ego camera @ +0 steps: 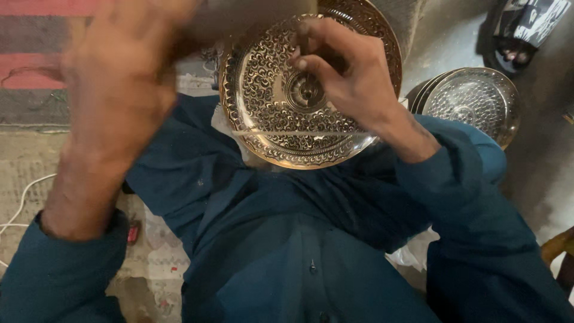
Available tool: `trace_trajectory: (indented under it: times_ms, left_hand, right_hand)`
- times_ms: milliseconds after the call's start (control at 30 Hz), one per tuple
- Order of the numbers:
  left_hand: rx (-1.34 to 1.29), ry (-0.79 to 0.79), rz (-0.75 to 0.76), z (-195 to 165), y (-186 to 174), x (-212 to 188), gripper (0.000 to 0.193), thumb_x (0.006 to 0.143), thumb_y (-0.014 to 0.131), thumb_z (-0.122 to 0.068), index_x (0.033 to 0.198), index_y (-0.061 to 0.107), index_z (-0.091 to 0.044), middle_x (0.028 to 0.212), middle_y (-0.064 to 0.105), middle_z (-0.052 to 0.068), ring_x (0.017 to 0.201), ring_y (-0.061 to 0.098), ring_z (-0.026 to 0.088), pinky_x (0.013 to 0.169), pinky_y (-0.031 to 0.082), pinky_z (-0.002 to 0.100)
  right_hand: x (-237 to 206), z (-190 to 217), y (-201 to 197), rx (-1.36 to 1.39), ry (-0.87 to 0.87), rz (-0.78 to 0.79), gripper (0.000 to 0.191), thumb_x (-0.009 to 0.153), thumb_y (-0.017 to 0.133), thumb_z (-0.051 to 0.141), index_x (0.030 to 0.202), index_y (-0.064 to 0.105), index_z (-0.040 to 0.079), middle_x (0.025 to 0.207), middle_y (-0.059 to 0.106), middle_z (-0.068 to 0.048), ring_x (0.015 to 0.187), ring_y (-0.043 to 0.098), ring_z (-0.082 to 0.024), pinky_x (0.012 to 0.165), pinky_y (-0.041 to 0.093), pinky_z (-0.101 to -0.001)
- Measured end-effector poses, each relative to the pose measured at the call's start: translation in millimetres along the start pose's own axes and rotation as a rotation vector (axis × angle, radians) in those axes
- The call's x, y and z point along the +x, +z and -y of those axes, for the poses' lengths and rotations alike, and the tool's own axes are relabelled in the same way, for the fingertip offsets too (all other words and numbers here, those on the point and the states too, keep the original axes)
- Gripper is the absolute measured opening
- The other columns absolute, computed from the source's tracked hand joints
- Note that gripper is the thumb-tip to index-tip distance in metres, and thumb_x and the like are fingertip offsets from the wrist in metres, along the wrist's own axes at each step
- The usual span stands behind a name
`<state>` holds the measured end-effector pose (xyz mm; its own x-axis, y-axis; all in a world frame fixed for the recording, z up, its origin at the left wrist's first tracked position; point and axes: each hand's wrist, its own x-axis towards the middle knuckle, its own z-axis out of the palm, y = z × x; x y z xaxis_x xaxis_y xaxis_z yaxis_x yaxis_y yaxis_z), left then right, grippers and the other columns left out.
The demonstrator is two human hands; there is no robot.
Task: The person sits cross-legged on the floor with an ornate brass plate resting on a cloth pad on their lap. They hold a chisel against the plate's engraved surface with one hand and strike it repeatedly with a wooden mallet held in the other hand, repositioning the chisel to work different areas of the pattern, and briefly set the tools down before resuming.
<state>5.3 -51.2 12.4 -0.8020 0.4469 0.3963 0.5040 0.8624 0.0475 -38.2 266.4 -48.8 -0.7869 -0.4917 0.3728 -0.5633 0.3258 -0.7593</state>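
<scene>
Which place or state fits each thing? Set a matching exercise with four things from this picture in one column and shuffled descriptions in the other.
Things:
1. round golden engraved metal plate
2. stack of silver-coloured patterned plates
3. left hand
4. right hand

Descriptions:
A. on the floor at the right
B. raised and blurred, at the left
C. held up on the lap, over the dark teal shirt
D. pinching a thin tool at the plate's centre

Pairs: 1-C, 2-A, 3-B, 4-D

There is one camera, on the person's head. It looks straight down, very close to the shiny patterned plate, with the lap just under it.
</scene>
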Motion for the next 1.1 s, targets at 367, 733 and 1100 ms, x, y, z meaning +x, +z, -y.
trace_trajectory:
  times_ms: [367,733,1100]
  left_hand:
    - [-0.052,0.003,-0.03,-3.1,-8.7,4.1,0.062,0.085,0.063,0.007,0.142,0.051,-0.014,0.126,0.06,0.012,0.112,0.062,0.034,0.096,0.047,0.043]
    - [0.028,0.06,0.015,0.1,-6.0,4.9,0.067,0.085,0.069,0.011,0.146,0.054,-0.011,0.122,0.063,0.011,0.108,0.062,0.034,0.092,0.045,0.044]
    - [-0.18,-0.085,-0.059,0.2,-3.7,9.8,0.056,0.094,0.066,0.006,0.145,0.047,-0.01,0.116,0.059,0.012,0.105,0.06,0.033,0.088,0.045,0.045]
  right_hand:
    - [-1.9,-0.1,0.6,0.101,-0.011,-0.009,0.029,0.108,0.075,-0.001,0.134,0.062,0.0,0.109,0.072,-0.008,0.102,0.076,-0.015,0.089,0.066,-0.027]
    - [-1.1,3.4,0.7,-0.015,-0.01,-0.042,0.03,0.105,0.077,-0.001,0.132,0.063,0.001,0.106,0.073,-0.009,0.096,0.073,-0.015,0.082,0.061,-0.0283]
    - [-1.7,4.5,0.9,0.037,0.033,-0.038,0.025,0.105,0.08,0.0,0.124,0.062,-0.001,0.101,0.071,-0.006,0.09,0.07,-0.009,0.075,0.057,-0.0249]
